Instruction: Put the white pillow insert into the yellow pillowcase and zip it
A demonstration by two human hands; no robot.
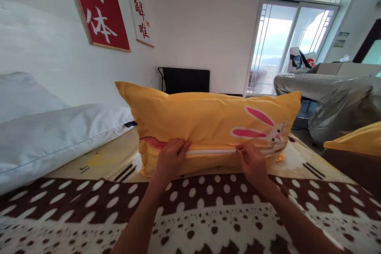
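Observation:
A plump yellow pillow (190,115) with a white rabbit face and pink ears stands on its long edge before me. Along its lower part runs a pale zipper (212,152). My left hand (172,155) grips the pillow's fabric by the left part of the zipper, fingers closed. At the zipper's right part, my right hand (251,162) is closed in a pinch, with a small dark bit, perhaps the zipper pull, at its fingertips. A red printed patch shows beside my left hand.
Beneath the pillow lies a brown and cream patterned blanket (208,214). White pillows (68,139) lean at the left wall. Another yellow fabric piece (357,139) is at the right edge, near a plastic-wrapped item (327,87). A black panel (187,80) stands behind.

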